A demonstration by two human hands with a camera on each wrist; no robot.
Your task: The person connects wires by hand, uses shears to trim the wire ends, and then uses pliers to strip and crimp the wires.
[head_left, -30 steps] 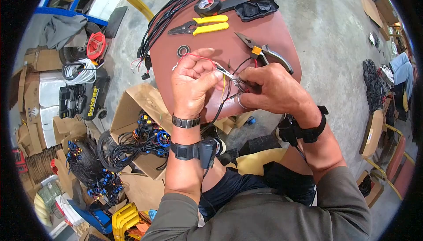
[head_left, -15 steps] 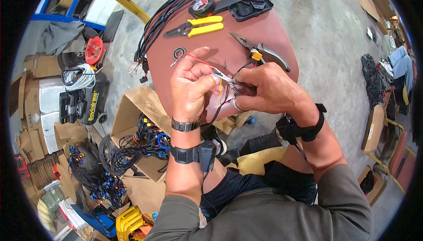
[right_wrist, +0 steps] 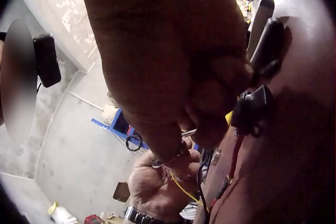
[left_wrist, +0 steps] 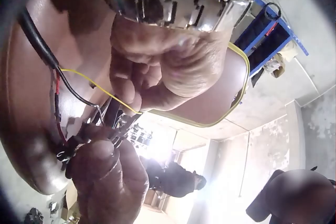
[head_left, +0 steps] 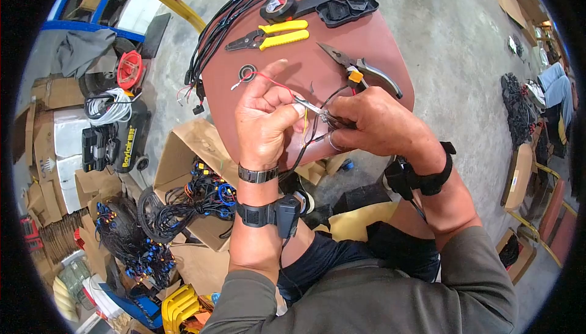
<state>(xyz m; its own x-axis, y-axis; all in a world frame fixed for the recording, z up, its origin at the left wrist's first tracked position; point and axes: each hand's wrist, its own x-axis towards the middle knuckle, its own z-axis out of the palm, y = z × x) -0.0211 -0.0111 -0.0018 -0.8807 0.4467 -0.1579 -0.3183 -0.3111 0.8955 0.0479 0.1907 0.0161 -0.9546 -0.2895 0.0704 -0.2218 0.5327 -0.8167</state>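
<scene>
My left hand (head_left: 262, 114) pinches thin wires between thumb and fingers, its index finger held out straight. A red wire (head_left: 274, 82) runs across that finger to a pale free end at the left. In the left wrist view a yellow wire (left_wrist: 107, 94) reaches the left fingertips from a black cable (left_wrist: 37, 40) with its sheath cut back. My right hand (head_left: 384, 120) grips small silver scissors (head_left: 313, 107), a metal loop around the thumb. Their blades point left, right at the wires by the left thumb. The right fingers hide much of the handles.
On the red-brown padded seat (head_left: 390, 47) lie yellow-handled wire strippers (head_left: 284, 35), pliers (head_left: 378, 74), black tape (head_left: 278, 7), a black tray (head_left: 347, 8) and a small dark ring (head_left: 247, 72). A yellow connector (head_left: 355, 77) is beside the right hand. Below left stands a cardboard box (head_left: 207, 145) of cables.
The head view has shifted slightly. The red wire's free end has swung a little left, clear of the left index finger. Both hands keep nearly the same hold.
</scene>
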